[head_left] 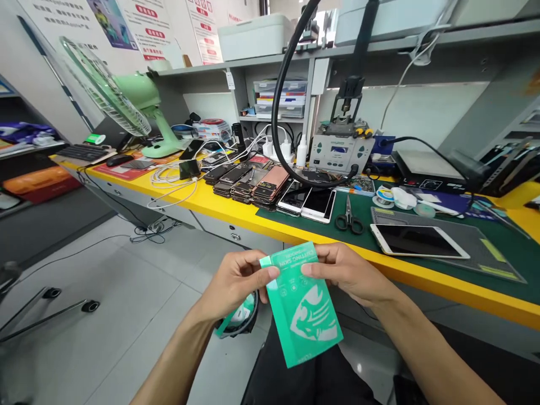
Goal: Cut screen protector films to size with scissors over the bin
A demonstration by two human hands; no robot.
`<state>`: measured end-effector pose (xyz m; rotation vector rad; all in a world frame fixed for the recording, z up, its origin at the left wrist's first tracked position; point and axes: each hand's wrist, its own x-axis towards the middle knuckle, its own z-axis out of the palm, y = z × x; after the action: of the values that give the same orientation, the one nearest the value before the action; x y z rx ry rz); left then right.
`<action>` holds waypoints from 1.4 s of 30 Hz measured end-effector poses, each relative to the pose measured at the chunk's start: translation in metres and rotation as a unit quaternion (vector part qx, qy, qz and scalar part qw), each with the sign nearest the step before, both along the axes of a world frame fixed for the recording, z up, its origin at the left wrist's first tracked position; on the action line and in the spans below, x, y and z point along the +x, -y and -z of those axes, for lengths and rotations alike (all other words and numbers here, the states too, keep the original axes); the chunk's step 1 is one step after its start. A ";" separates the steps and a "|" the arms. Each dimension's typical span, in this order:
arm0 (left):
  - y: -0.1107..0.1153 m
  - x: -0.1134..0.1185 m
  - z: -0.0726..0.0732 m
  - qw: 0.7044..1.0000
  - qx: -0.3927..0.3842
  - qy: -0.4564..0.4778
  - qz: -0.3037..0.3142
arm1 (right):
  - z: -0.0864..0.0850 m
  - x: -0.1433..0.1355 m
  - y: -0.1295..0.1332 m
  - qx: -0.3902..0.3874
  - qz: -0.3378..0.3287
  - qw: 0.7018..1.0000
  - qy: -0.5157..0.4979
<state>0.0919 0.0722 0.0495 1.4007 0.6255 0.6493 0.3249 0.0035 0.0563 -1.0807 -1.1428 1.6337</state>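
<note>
A flat green packet (301, 304) with white print and an animal-head emblem is held tilted above the lap, in front of the bench edge. My left hand (244, 278) pinches its upper left corner, thumb on the front face. On the upper right edge, my right hand (341, 270) grips the packet with its thumb on the front and its fingers behind. Beyond the hands, a white tablet (417, 240) lies on a grey mat, and black scissors (349, 219) rest on the green mat.
Stacked phones (248, 183), white cables (169, 177) and a green fan (139, 95) stand along the yellow-edged bench (236, 222). A black hose (276, 112) arches over it near a soldering station (340, 152). A waste bin (240, 323) is below my left hand.
</note>
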 end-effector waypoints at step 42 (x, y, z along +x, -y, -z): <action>-0.001 0.049 -0.006 0.979 0.192 0.071 -0.021 | 0.031 0.004 0.014 -0.209 -0.127 0.864 -0.439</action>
<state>0.1410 0.0728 0.0555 1.6824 0.4301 0.9309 0.3286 -0.0105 0.0252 -0.2971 -0.3227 2.2912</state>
